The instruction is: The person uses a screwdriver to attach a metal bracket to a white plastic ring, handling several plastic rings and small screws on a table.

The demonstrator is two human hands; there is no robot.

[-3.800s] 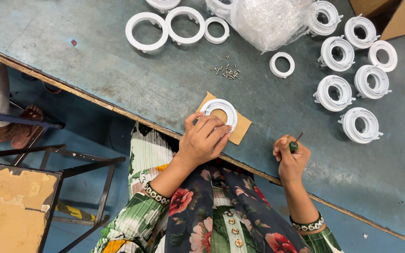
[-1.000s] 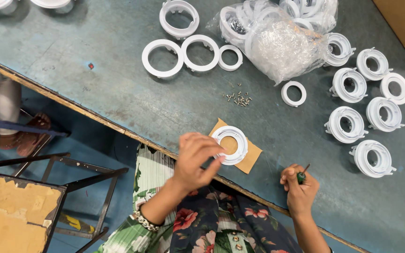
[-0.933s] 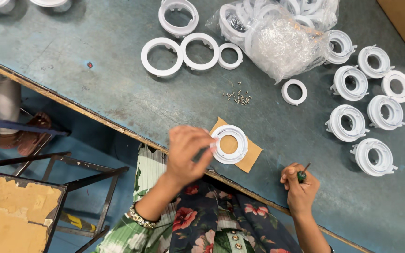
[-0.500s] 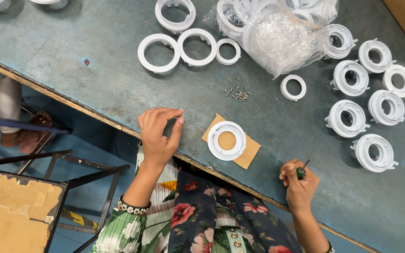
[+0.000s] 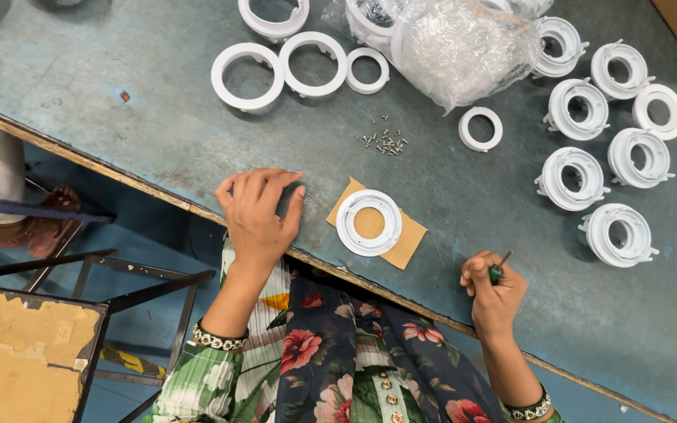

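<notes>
White plastic, smooth and moulded, makes up the flat ring (image 5: 368,222) at the centre of the frame; it lies on a small tan square of cardboard (image 5: 407,244) set cornerwise on the workbench (image 5: 119,141), whose surface is scuffed, dull blue-green with a worn wooden edge running diagonally from the left side to the lower right. The left hand (image 5: 256,215) rests palm down on the bench just left of the cardboard, fingers loosely spread and slightly bent, holding nothing, apart from the ring. The right hand (image 5: 494,291), lower right of centre, is closed in a fist around a thin screwdriver (image 5: 498,269) with a dark green handle, its metal tip pointing up and to the right. Both wrists wear beaded bracelets, and the sleeves and lap show a floral fabric.

Above the ring, near the middle of the frame, lies a little heap of tiny metal screws (image 5: 385,142). Three plain white rings (image 5: 247,77) of differing widths sit in a row at the upper centre-left. A crinkled clear plastic bag (image 5: 464,47) holding more white parts bulges at the top, with one small ring (image 5: 480,129) just below it. At the right, seven thicker white housings (image 5: 574,178) with raised collars and side tabs stand clustered together.
</notes>
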